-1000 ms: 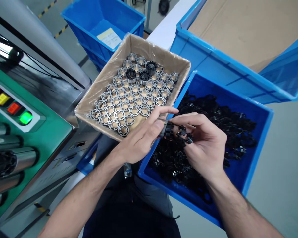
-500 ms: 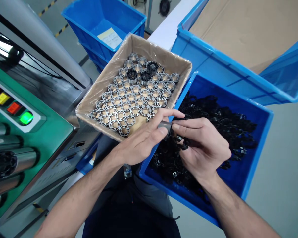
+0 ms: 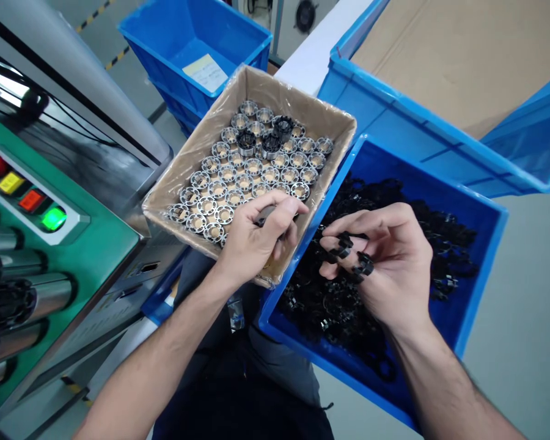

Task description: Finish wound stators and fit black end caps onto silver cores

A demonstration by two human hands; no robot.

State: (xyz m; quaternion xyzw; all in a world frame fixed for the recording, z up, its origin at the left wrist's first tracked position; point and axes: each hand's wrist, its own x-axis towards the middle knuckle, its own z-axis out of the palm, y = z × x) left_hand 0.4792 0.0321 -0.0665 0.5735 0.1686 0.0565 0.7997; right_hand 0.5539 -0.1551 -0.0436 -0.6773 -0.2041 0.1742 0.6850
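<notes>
At the far left a green control panel (image 3: 91, 250) carries four buttons in a row; the green button (image 3: 54, 218) is lit. Beside it, a film-lined cardboard box (image 3: 197, 143) holds flat steel rings (image 3: 238, 183) with round holes, lying face up in rows, too many to count surely. Three at the far end wear black toothed caps (image 3: 271, 142). The left hand (image 3: 250, 244) hovers over the box's near corner, closed around a dark grey part (image 3: 266, 215) that lies roughly crosswise and is mostly hidden. The right hand (image 3: 389, 263), fingers curled, pinches a few black plastic pieces (image 3: 364, 266) above the blue bin (image 3: 483, 244), which is heaped with them.
</notes>
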